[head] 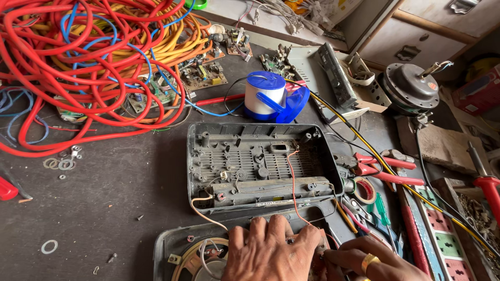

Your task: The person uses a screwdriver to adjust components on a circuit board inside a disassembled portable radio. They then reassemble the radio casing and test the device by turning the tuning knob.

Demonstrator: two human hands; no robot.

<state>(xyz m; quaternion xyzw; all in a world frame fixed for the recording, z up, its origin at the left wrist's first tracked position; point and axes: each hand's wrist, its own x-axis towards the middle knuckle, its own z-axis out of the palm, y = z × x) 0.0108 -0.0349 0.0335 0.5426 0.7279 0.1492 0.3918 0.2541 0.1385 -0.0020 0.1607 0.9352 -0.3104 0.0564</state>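
Head view showed the left hand [271, 250] pressed flat on the grey case half [177, 244] at the bench's near edge. Right hand [364, 263] pinched something tiny beside it. Wiring work seemed underway; careful, small finger moves were needed next.

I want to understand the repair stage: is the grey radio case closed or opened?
Opened. The grey back shell lies flat, inside facing up, ribs and wires exposed; the front half with speaker lies apart under both hands.
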